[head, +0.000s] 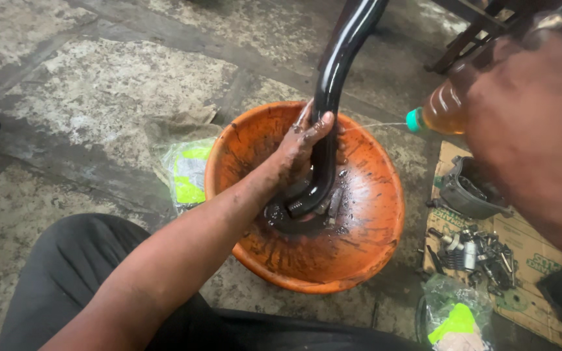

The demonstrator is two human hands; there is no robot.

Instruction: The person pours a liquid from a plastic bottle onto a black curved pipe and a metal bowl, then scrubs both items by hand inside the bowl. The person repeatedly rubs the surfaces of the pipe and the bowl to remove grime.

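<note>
My left hand (300,146) is wrapped around a curved black metal pipe (336,65) that stands with its lower end in an orange plastic basin (372,221). Dark oily liquid and small metal parts lie in the basin's bottom. My right hand (528,123), close to the camera and blurred, holds a plastic bottle (440,110) of amber liquid with a green cap. A thin jet runs from the cap toward the pipe just above my left hand.
A flattened cardboard sheet (535,250) at the right carries a grey metal housing (469,188) and several bolts and springs (479,253). Plastic bags with yellow-green contents lie left of the basin (187,172) and at the bottom right (453,315). The floor is stained concrete (99,84).
</note>
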